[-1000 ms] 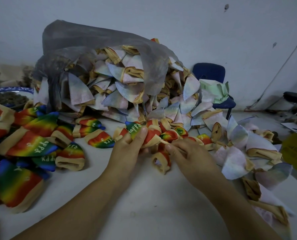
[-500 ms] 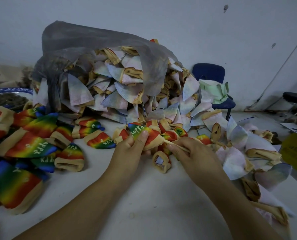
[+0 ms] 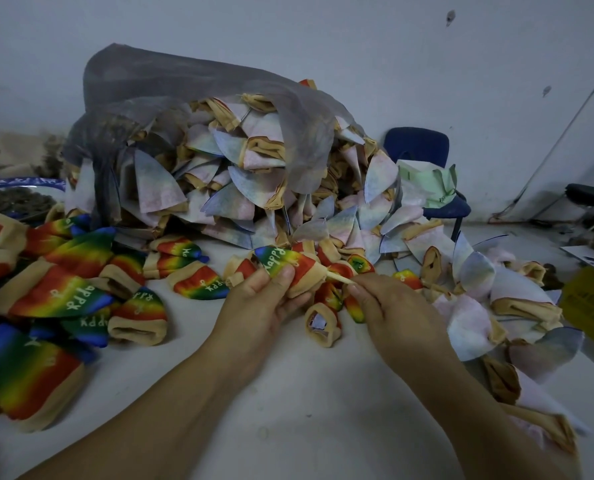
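table (image 3: 288, 393): white, carries everything, bare patch near the person.
grey bag (image 3: 171, 84): sheer, lying on its side at the back of the table, mouth open toward the right.
pale heap (image 3: 247, 188): washed-out pieces with tan cuffs, spilling from the bag down the right side of the table.
rainbow pile (image 3: 63, 292): bright pieces printed "Happy", tan cuffs, spread on the table's left side.
blue chair (image 3: 416, 143): behind the pale heap, against the wall.
left hand (image 3: 254, 313): grip closed round the rainbow piece, thumb on top, fingers curled under.
right hand (image 3: 392, 313): grip narrow, thumb and fingertips pinching the tan strip.
rainbow piece (image 3: 288, 263): held just above the table at centre, in front of the bag mouth, "Happy" print up.
cuffed piece (image 3: 323, 323): lying on the table between the hands, opening toward the camera.
tan strip (image 3: 337, 278): stretched taut from the rainbow piece's cuff end to the right hand; possibly cuff trim, too small to tell.
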`<state>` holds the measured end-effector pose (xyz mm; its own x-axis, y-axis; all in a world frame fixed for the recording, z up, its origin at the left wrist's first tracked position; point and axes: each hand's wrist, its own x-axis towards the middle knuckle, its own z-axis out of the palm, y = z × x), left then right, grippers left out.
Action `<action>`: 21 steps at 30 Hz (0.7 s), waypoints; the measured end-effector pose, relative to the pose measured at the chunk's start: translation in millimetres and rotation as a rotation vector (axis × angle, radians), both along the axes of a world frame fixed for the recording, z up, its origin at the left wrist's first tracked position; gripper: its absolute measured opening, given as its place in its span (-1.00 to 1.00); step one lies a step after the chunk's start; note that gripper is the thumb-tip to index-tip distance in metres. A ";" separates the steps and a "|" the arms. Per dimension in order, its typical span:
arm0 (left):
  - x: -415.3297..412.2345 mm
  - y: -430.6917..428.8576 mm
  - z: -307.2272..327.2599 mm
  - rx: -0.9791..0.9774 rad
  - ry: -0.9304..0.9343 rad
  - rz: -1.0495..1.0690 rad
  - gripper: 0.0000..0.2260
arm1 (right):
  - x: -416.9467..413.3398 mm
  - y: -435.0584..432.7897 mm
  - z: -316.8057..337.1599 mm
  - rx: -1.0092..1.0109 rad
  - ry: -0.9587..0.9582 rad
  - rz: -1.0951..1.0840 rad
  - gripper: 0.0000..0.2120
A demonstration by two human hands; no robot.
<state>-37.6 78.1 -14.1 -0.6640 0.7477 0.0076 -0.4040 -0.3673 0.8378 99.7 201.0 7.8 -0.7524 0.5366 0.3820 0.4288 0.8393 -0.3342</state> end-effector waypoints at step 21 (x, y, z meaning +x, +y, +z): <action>-9.5 -3.3 5.5 0.077 -0.143 0.106 -0.76 | -2.9 4.9 0.1 -0.152 -0.023 -0.141 -0.70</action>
<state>-47.2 74.8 -8.6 -0.7372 0.6746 -0.0377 -0.4724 -0.4746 0.7427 96.9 205.9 7.9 -0.6737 0.6869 0.2726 0.5472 0.7115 -0.4409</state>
